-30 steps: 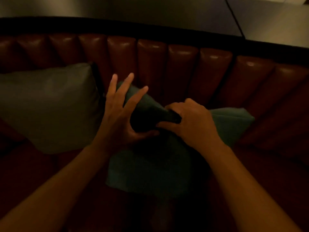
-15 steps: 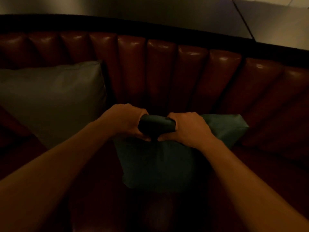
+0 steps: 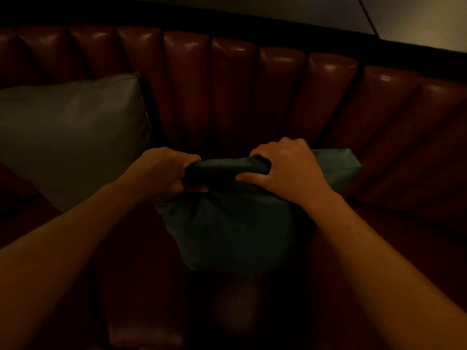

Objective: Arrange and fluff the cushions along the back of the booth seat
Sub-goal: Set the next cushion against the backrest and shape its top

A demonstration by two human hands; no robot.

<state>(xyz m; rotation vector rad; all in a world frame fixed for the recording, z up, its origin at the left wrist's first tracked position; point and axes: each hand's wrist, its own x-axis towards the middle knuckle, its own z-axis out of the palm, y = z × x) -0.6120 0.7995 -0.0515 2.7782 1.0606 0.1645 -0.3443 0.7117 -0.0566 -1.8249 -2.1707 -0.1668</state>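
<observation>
The square teal fabric cushion (image 3: pixel 227 231) is plain, darkest along its bunched top edge. The large grey-green cushion (image 3: pixel 73 132) at the bench's left end is plain. The glossy reddish-brown leather backrest (image 3: pixel 235 92) shows vertical channel tufting.

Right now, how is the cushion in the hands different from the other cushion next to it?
The teal cushion is gripped along its top edge by the left hand and right hand, bunched and creased; the grey-green cushion is untouched and smooth. The teal one sits out on the seat; the grey-green one leans against the red booth back. Both look soft and plain.
</observation>
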